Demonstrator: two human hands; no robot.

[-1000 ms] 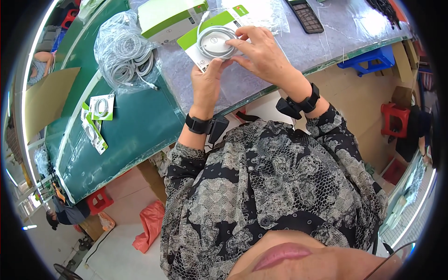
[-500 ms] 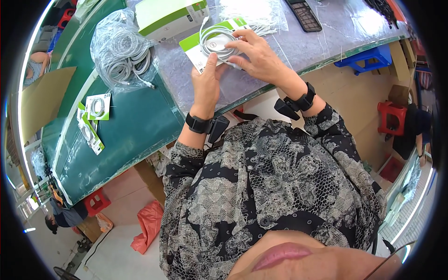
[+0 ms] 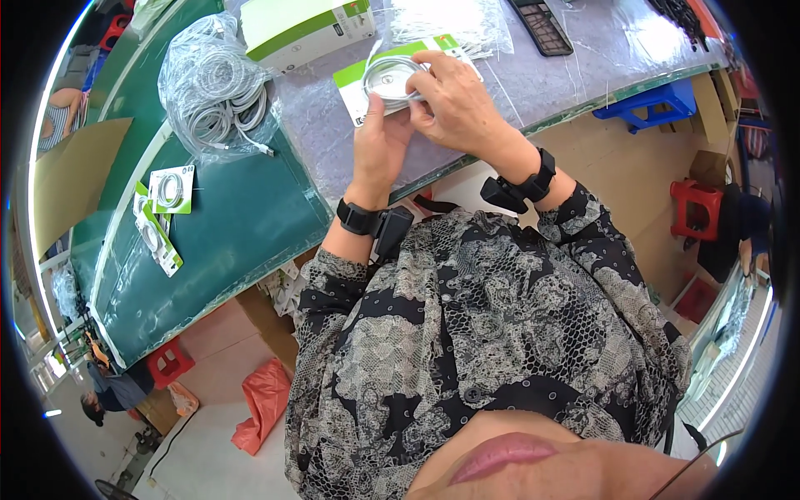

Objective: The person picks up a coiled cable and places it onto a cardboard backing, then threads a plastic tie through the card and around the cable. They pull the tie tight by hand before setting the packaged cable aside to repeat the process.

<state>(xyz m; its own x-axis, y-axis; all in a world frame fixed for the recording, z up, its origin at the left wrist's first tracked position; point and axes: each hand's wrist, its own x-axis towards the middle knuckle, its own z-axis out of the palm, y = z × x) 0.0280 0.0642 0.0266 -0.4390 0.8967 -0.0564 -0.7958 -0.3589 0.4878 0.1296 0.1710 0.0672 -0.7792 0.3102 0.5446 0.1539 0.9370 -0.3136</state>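
Between my hands is a green-and-white packaging card (image 3: 351,90), tilted over the grey tabletop, with a coiled white cable (image 3: 372,73) lying against its face. My left hand (image 3: 379,146) grips the card's near left edge, its thumb on the front by the coil. The fingers of my right hand (image 3: 450,100) are bent and pinched on the right side of the cable coil. One cable end rises past the card's top edge. My right hand covers the card's lower right part.
Behind the card stands a green-and-white box (image 3: 308,37). To the left lies a clear bag of coiled cables (image 3: 218,92). Carded cables (image 3: 172,190) rest on the green table (image 3: 242,212). White ties (image 3: 450,25) and a black tray (image 3: 542,29) lie at the back.
The card and coil have shifted slightly right in my hands. My right fingers, spread over the coil before, have drawn together at its right side.
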